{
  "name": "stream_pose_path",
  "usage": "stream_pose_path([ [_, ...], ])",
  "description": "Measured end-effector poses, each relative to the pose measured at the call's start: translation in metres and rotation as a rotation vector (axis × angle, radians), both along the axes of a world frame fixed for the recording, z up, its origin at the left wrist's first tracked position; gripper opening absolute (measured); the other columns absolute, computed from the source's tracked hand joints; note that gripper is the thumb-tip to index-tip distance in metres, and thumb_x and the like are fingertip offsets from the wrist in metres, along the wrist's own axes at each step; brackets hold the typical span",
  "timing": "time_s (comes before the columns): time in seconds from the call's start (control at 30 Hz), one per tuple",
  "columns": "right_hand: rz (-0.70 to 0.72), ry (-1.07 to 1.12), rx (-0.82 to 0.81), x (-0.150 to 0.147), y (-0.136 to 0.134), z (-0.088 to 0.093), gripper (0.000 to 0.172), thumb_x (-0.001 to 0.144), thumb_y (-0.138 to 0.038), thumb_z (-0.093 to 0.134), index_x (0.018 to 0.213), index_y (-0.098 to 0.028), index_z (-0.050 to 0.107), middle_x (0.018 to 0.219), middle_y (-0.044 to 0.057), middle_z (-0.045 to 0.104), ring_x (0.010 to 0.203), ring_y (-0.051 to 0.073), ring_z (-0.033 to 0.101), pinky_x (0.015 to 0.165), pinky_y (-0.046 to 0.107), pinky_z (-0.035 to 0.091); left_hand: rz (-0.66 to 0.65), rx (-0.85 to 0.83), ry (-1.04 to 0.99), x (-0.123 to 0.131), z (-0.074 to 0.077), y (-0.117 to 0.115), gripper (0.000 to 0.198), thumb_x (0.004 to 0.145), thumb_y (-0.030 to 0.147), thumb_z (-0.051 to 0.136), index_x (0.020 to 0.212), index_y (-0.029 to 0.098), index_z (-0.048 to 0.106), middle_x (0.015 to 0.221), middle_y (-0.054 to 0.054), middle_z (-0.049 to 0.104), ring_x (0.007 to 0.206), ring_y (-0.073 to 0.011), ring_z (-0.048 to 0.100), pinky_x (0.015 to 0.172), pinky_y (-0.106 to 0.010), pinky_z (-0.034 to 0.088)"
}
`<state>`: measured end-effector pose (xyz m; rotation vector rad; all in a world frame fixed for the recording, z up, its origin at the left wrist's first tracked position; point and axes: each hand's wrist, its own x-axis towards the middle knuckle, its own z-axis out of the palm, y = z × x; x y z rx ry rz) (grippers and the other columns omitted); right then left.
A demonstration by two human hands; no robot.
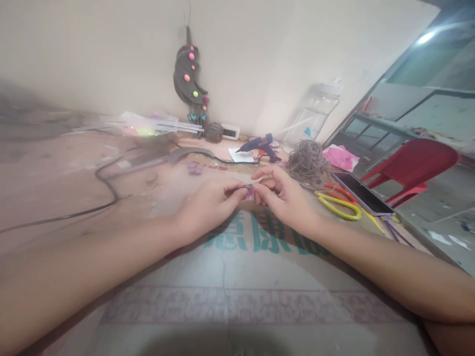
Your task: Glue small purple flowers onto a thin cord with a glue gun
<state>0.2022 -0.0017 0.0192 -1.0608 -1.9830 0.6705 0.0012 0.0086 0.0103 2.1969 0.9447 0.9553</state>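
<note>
Both hands meet over the middle of the work surface. My left hand (218, 198) pinches a small purple piece (250, 192) between thumb and forefinger. From the other side, my right hand (280, 193) holds the same piece with its thumb and fingertips, its forefinger raised and curved. The piece is small and partly hidden by the fingers, so its shape is unclear. A few more purple pieces (195, 168) lie just beyond my left hand.
Behind the hands lie a blue glue gun (260, 144), grey yarn (307, 163) and a clear bottle (317, 111). Yellow-handled scissors (339, 206) and a phone (363, 194) sit at right. A black cable (107, 183) crosses the left. A decorated moon (187, 76) hangs on the wall.
</note>
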Motion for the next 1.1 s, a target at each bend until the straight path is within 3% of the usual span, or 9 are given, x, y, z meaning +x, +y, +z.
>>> stream_pose_path([
  [0.23, -0.007, 0.043, -0.008, -0.001, -0.002, 0.0, 0.016, 0.097, -0.035, 0.055, 0.094, -0.022, 0.046, 0.062, -0.006, 0.059, 0.056, 0.011, 0.056, 0.054, 0.023, 0.04, 0.048, -0.025, 0.01, 0.001, 0.001, -0.001, 0.03, 0.098, 0.033, 0.05, 0.084, 0.018, 0.072, 0.078, -0.001, 0.072, 0.075, -0.0164, 0.062, 0.07, -0.028, 0.042],
  [0.4, -0.039, -0.027, 0.062, 0.002, -0.004, -0.001, 0.019, 0.096, -0.038, 0.058, 0.089, -0.021, 0.053, 0.071, -0.001, 0.061, 0.066, 0.013, 0.059, 0.056, 0.024, 0.043, 0.079, -0.07, -0.007, 0.001, 0.003, -0.001, 0.026, 0.095, 0.033, 0.053, 0.084, 0.017, 0.072, 0.079, -0.001, 0.072, 0.075, -0.0164, 0.062, 0.068, -0.027, 0.042],
  [0.53, -0.045, 0.013, 0.139, 0.003, -0.002, -0.002, 0.016, 0.091, -0.031, 0.064, 0.093, -0.022, 0.052, 0.079, -0.001, 0.06, 0.072, 0.013, 0.06, 0.064, 0.026, 0.05, 0.073, -0.069, -0.036, 0.001, 0.001, -0.001, 0.024, 0.093, 0.03, 0.055, 0.083, 0.017, 0.072, 0.078, 0.0, 0.073, 0.073, -0.0152, 0.062, 0.068, -0.026, 0.044],
  [0.7, 0.025, 0.041, 0.229, 0.001, 0.0, -0.003, 0.025, 0.089, -0.022, 0.066, 0.107, -0.023, 0.05, 0.09, 0.001, 0.062, 0.08, 0.014, 0.062, 0.075, 0.03, 0.054, 0.075, -0.009, -0.033, 0.001, 0.0, 0.0, 0.022, 0.091, 0.029, 0.056, 0.079, 0.018, 0.071, 0.075, 0.0, 0.071, 0.074, -0.0154, 0.062, 0.07, -0.027, 0.044],
  [0.93, -0.047, 0.064, 0.198, 0.002, -0.004, -0.006, 0.006, 0.094, -0.022, 0.06, 0.096, -0.022, 0.055, 0.082, 0.0, 0.062, 0.073, 0.013, 0.062, 0.065, 0.027, 0.05, 0.067, -0.107, -0.073, 0.002, 0.004, -0.002, 0.024, 0.092, 0.033, 0.056, 0.08, 0.018, 0.07, 0.077, 0.001, 0.071, 0.073, -0.0152, 0.062, 0.068, -0.025, 0.045],
  [1.1, -0.138, 0.282, 0.259, 0.013, 0.01, 0.016, 0.011, 0.095, -0.027, 0.062, 0.088, -0.023, 0.054, 0.075, -0.002, 0.062, 0.07, 0.013, 0.063, 0.07, 0.029, 0.051, 0.113, -0.165, -0.107, 0.001, 0.003, 0.0, 0.027, 0.092, 0.038, 0.056, 0.079, 0.018, 0.068, 0.074, 0.001, 0.069, 0.072, -0.0151, 0.061, 0.066, -0.025, 0.044],
])
